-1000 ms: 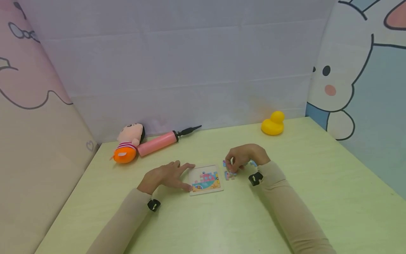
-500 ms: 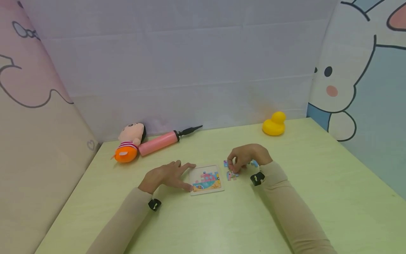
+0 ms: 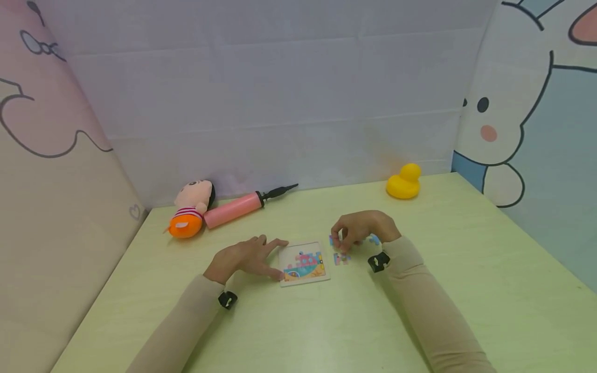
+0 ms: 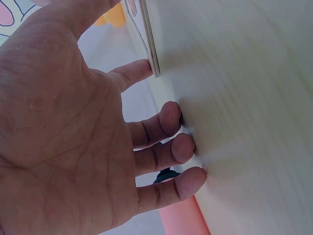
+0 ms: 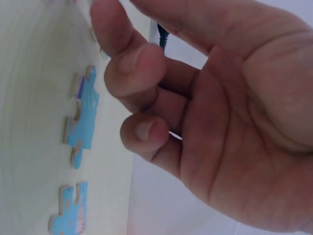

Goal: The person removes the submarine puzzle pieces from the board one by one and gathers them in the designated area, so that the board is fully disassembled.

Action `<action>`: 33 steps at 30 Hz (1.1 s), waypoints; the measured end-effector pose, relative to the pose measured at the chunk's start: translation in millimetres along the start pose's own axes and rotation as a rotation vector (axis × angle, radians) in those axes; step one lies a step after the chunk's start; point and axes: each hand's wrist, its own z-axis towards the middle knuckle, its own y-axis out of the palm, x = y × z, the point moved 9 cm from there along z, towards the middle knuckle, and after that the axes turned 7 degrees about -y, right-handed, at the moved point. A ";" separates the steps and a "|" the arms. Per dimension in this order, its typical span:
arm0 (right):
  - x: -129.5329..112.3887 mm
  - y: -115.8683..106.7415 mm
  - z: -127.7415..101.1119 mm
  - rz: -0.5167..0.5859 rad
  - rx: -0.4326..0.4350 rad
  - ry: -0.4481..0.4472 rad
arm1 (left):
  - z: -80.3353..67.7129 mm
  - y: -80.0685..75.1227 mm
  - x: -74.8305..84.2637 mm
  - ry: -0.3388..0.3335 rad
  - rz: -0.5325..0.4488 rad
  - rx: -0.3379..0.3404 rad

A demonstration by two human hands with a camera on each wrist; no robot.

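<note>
My left hand (image 3: 247,256) frames the left side of a shallow square puzzle tray (image 3: 304,283), thumb at its lower left corner and index finger at its upper left. The partly filled tray shows a pink, blue and sandy picture. Beyond its right edge, my right hand (image 3: 359,228) hovers low over loose jigsaw pieces (image 3: 341,259), with thumb and index fingertips apart and pointing down. Its other fingers (image 5: 142,132) are bent towards the palm. In the right wrist view blue jigsaw pieces (image 5: 87,117) lie flat beside that hand; its index and thumb tips are mostly cut off.
A plush doll (image 3: 188,210) lies at the back left against a pink hand pump (image 3: 233,211) with a black nozzle. A yellow rubber duck (image 3: 404,182) sits at the back right. Fabric walls close off the light green table (image 3: 308,331) behind and at the sides.
My right hand's fingertips have shifted slightly left and parted over the loose pieces, while a piece near the thumb has moved a little. The left hand keeps its place on the tray.
</note>
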 end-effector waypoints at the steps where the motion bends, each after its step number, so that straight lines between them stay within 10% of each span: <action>1: -1.9 0.3 0.7 0.003 0.000 -0.013 | 0.1 0.2 -0.1 0.000 -0.001 -0.001; 33: -40.7 27.9 44.5 -0.172 0.067 -0.020 | 0.8 -1.8 -0.6 -0.010 0.018 -0.015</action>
